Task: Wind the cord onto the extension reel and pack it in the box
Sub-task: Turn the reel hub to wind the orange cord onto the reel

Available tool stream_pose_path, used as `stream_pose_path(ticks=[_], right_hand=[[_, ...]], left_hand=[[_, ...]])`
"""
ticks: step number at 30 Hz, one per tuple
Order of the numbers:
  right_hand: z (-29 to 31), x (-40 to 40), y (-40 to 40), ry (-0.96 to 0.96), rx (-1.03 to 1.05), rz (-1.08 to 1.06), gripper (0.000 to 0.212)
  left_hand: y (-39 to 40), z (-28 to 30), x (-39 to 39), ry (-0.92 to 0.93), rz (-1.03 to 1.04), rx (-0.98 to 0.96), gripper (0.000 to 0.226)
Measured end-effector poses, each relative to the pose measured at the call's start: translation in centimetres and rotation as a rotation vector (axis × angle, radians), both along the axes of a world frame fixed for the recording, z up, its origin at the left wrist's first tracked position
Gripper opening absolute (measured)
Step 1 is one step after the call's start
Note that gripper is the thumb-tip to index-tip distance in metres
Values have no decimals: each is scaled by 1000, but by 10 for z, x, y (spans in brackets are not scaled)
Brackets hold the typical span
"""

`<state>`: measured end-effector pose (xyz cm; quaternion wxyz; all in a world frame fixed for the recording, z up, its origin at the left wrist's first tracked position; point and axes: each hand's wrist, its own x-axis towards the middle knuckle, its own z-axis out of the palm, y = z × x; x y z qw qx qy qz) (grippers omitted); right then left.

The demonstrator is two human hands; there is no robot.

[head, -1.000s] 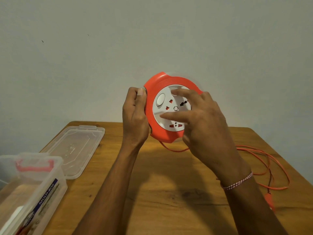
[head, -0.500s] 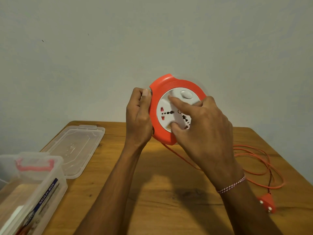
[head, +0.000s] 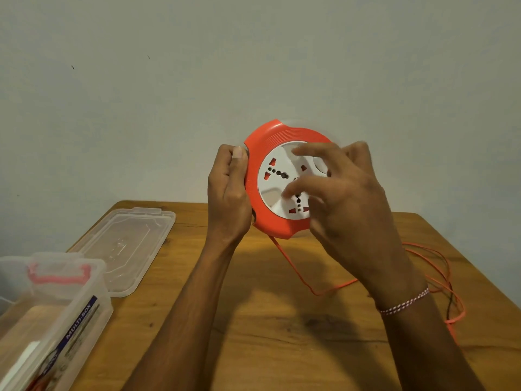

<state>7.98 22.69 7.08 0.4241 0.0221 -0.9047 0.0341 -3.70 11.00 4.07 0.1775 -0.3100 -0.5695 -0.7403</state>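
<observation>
An orange extension reel (head: 255,187) with a white socket face is held upright above the wooden table (head: 267,320). My left hand (head: 228,193) grips its left rim. My right hand (head: 338,198) rests fingers on the white face, spread and blurred. The orange cord (head: 293,266) hangs from the reel's bottom, runs under my right forearm and lies in loose loops (head: 439,269) at the table's right edge. The plug is not visible. The clear plastic box (head: 56,314) with a pink handle stands open at the lower left.
The box's clear lid (head: 127,246) lies flat on the table beside the box, toward the left back. A plain wall stands behind the table. The table's right edge runs close to the cord loops.
The white socket face has turned clockwise under my right fingers; its switch went from left to top to right. The cord loops shifted, and the plug has gone out of sight.
</observation>
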Motion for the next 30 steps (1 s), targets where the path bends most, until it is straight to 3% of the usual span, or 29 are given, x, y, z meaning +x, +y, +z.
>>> stream_pose_path(ticks=[3, 8, 19, 30], right_hand=[[-1, 0, -4, -124, 59, -29, 46], [-1, -1, -5, -146, 100, -72, 64], [-8, -4, -5, -74, 94, -134, 66], [-8, -5, -16, 87, -278, -141, 67]], left_hand=[[0, 1, 0, 7, -1, -1, 21], [0, 0, 1, 1, -18, 7, 21], [0, 1, 1, 16, -11, -20, 19], [0, 2, 3, 5, -15, -3, 17]])
